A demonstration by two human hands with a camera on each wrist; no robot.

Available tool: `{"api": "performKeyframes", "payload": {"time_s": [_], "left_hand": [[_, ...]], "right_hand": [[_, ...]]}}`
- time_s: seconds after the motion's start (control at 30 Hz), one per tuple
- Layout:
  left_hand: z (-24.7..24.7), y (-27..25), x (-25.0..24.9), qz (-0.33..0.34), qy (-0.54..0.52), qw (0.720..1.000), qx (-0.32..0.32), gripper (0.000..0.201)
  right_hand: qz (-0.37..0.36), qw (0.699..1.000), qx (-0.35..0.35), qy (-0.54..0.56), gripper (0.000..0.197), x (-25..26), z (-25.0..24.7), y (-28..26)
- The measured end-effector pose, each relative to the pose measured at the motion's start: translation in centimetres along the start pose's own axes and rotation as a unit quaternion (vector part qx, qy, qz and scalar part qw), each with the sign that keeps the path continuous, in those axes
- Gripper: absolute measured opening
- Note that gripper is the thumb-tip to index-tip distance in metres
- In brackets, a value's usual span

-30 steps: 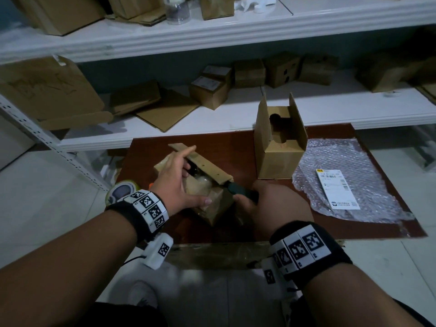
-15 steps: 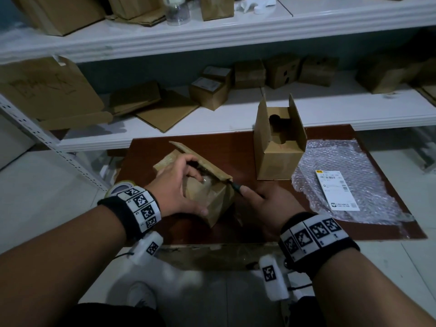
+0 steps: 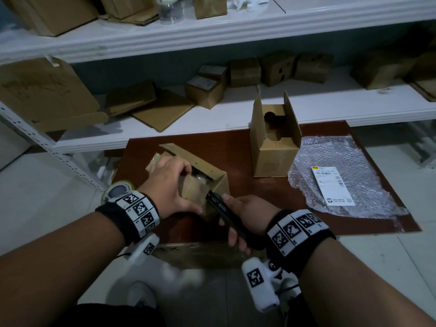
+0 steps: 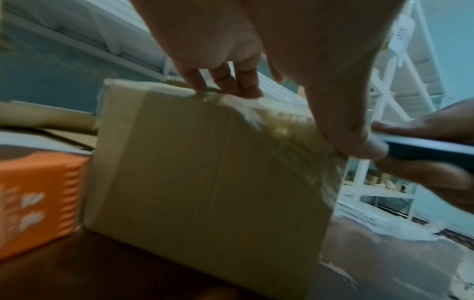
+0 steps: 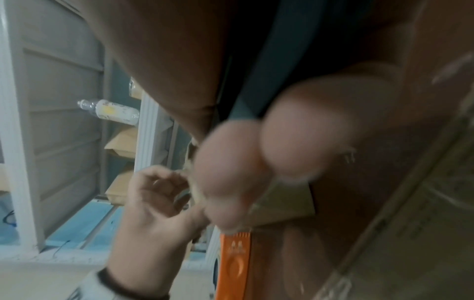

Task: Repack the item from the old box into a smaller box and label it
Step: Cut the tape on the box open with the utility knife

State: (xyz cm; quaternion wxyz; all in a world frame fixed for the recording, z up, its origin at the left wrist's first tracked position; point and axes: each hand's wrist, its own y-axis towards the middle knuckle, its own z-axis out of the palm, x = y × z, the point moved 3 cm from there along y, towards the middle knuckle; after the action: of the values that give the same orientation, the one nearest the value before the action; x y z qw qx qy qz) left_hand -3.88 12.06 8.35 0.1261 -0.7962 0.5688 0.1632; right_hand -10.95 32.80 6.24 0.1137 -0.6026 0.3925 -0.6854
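Hands work at a taped cardboard box (image 3: pixel 213 185) on a brown board (image 3: pixel 236 149): left hand (image 3: pixel 168 187) grips its top edge, right hand (image 3: pixel 247 214) holds a dark cutter (image 3: pixel 224 212) against its near right corner.

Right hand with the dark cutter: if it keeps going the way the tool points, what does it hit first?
Most likely the near corner of the taped old box. The cutter in the right hand points at it, beside the left hand. Contact already? Unclear.
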Motion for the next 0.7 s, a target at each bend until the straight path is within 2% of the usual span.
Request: {"api": "performKeyframes", "payload": {"time_s": [0.1, 0.23, 0.4, 0.5, 0.6, 0.7], "left_hand": [[-0.1, -0.3, -0.2, 0.022, 0.012, 1.0, -0.015, 0.088], [-0.2, -0.4, -0.1, 0.042, 0.019, 0.999, -0.027, 0.09], [0.2, -0.7, 1.2, 0.077, 0.047, 0.996, 0.0, 0.097], [1.0, -1.6, 2.1, 0.107, 0.056, 0.993, 0.0, 0.078], [1.5, -2.4, 2.5, 0.105, 0.049, 0.993, -0.018, 0.058], [1.7, -3.0, 2.9, 0.09, -0.008, 0.996, -0.005, 0.045]], "right_hand": [[0.027, 0.999, 0.034, -0.028, 0.066, -0.1, 0.3, 0.0], [0.025, 0.997, 0.042, -0.059, 0.064, -0.7, -1.2, -0.4], [-0.059, 0.995, -0.065, -0.041, 0.068, -0.1, -4.6, -1.3], [-0.1, 0.991, -0.06, 0.071, 0.046, 0.2, -4.8, -2.1], [-0.109, 0.976, -0.03, 0.187, 0.037, 0.3, -4.2, -1.6], [-0.126, 0.963, -0.072, 0.229, 0.022, 0.1, -4.6, 0.0]]}}
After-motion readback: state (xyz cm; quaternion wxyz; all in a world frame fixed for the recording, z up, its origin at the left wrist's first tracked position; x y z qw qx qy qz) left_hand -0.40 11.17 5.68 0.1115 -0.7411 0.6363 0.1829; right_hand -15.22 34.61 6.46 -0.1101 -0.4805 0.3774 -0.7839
